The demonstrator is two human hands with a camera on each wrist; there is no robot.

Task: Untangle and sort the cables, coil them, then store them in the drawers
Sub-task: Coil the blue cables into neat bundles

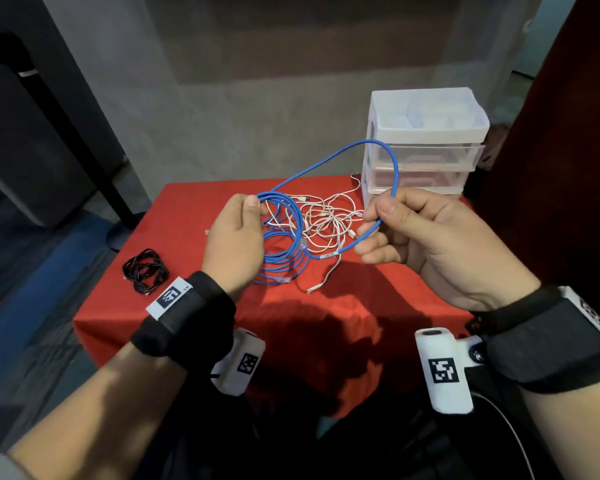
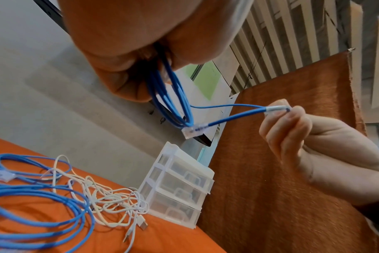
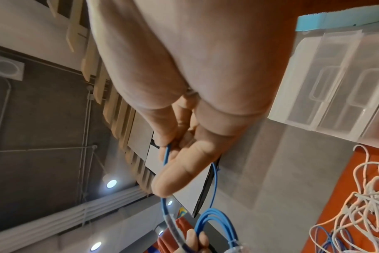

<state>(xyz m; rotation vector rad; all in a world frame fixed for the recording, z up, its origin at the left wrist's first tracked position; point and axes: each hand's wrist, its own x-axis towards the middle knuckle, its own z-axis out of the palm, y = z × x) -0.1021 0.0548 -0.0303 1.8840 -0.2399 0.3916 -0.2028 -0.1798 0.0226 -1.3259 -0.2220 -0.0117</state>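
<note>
Hands first, nearest me: the left hand (image 1: 234, 239) curls round a bundle of finished loops of the blue cable (image 1: 394, 168), hanging down from the fist, while the right hand (image 1: 426, 237) pinches the free run between thumb and forefinger. Between them one loose loop arches up and away (toward the drawer unit (image 1: 426, 140)). Beyond, white cables (image 1: 326, 220) lie tangled on the red cloth (image 1: 291, 317); a coiled black cable (image 1: 146, 270) sits left.
</note>
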